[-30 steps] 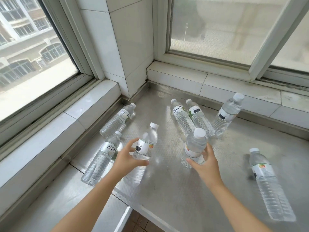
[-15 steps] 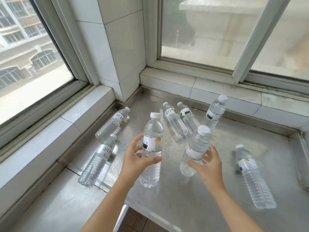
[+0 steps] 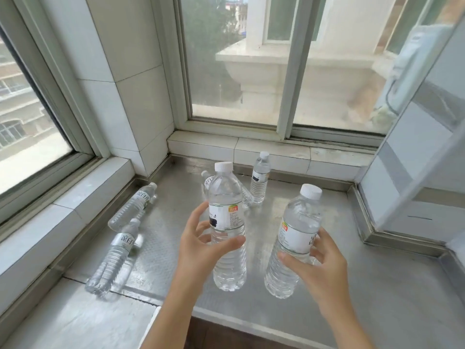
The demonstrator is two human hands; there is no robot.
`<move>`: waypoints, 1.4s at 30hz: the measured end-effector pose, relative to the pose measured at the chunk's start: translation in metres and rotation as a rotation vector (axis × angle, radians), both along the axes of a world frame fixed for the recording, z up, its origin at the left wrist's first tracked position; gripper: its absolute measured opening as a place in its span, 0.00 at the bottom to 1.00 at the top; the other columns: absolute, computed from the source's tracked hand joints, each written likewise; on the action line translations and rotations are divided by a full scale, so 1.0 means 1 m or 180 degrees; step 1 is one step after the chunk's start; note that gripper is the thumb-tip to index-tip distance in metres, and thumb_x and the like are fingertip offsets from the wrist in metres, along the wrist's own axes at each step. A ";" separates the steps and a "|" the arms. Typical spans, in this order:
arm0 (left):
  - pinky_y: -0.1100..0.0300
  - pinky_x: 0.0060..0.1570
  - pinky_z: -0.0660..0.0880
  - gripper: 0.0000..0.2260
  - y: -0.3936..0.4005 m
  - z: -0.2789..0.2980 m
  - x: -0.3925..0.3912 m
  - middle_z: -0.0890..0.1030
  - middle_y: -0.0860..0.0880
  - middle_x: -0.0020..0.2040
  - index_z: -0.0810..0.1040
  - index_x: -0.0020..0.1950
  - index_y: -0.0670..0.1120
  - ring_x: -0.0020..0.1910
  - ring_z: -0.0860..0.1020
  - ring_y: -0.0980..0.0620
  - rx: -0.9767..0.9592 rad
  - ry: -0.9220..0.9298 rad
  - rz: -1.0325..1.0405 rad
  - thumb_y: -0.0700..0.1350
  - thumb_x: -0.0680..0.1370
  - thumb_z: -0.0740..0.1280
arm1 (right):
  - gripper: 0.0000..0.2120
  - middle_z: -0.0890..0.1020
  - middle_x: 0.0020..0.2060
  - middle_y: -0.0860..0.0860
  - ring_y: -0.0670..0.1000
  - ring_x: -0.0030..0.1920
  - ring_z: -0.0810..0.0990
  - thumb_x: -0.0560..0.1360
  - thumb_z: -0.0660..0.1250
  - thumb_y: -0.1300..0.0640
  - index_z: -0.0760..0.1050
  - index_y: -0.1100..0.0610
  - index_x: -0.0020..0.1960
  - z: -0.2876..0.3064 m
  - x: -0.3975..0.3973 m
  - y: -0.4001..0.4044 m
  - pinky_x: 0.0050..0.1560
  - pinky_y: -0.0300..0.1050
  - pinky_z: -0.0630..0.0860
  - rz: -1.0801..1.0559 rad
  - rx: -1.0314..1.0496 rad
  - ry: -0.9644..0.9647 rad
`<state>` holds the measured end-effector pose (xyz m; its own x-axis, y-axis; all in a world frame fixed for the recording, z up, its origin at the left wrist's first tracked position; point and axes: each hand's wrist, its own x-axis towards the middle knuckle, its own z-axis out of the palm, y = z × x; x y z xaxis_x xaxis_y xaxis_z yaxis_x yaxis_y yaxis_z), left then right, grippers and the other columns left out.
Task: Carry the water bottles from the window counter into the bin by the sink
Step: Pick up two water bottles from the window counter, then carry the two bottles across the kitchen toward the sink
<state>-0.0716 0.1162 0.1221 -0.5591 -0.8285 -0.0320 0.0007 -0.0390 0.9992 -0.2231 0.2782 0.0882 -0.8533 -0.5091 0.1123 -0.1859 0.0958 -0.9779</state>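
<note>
We are holding one bottle (image 3: pixel 227 222) in the left hand (image 3: pixel 201 250) and another bottle (image 3: pixel 294 243) in the right hand (image 3: pixel 317 270), fingers wrapped, above the counter (image 3: pixel 377 285), leaving four bottles there, bin unseen.

The two lying bottles at the left, the far one (image 3: pixel 132 206) and the near one (image 3: pixel 113 258), carry labels with the Chinese characters 凉白开. Other labels are too small to read.
</note>
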 end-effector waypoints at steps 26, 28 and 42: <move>0.51 0.52 0.80 0.42 0.207 0.012 0.088 0.83 0.52 0.55 0.74 0.62 0.67 0.50 0.84 0.52 -0.0386 0.0024 -0.3083 0.53 0.50 0.82 | 0.40 0.83 0.48 0.48 0.50 0.47 0.82 0.53 0.81 0.53 0.71 0.34 0.61 0.046 0.276 0.271 0.48 0.52 0.80 -0.3050 -0.0022 -0.0006; 0.47 0.54 0.80 0.40 0.241 0.014 0.095 0.84 0.52 0.52 0.75 0.61 0.68 0.50 0.84 0.51 -0.0377 0.0051 -0.3339 0.52 0.51 0.82 | 0.42 0.83 0.48 0.48 0.50 0.48 0.82 0.53 0.82 0.54 0.71 0.36 0.64 0.045 0.300 0.302 0.50 0.53 0.80 -0.3315 -0.0017 -0.0024; 0.51 0.51 0.80 0.39 0.551 -0.020 0.238 0.85 0.51 0.53 0.75 0.59 0.68 0.49 0.85 0.51 0.0130 -0.0093 -0.4845 0.50 0.51 0.83 | 0.43 0.84 0.49 0.46 0.47 0.47 0.82 0.56 0.83 0.63 0.71 0.41 0.65 0.034 0.541 0.553 0.44 0.43 0.80 -0.4875 -0.0072 -0.0226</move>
<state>0.1661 0.6669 0.1024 -0.8524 0.5188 -0.0658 -0.0836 -0.0111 0.9964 0.3184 0.8308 0.1220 -0.5441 0.8378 0.0452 0.1201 0.1311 -0.9841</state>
